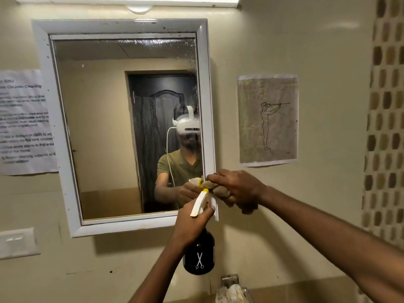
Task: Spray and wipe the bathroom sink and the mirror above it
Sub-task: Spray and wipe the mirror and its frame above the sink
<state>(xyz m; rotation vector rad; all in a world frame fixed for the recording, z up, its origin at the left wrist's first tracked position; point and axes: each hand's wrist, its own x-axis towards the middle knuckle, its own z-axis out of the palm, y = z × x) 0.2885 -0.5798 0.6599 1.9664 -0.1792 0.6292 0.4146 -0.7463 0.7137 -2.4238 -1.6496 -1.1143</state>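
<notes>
Cream bathroom wall with a white-framed mirror (122,127), both hands raised at its lower right corner.

Left hand (192,224) grips the trigger head of a black spray bottle (199,252), its yellow nozzle aimed up at the glass. Right hand (238,189) is curled round a bunched tan cloth (220,191), pressed against the frame's right edge just beside the nozzle. Printed notice (24,121) hangs left of the mirror, a line drawing sheet (267,120) to its right; droplets speckle the glass near the top.
</notes>
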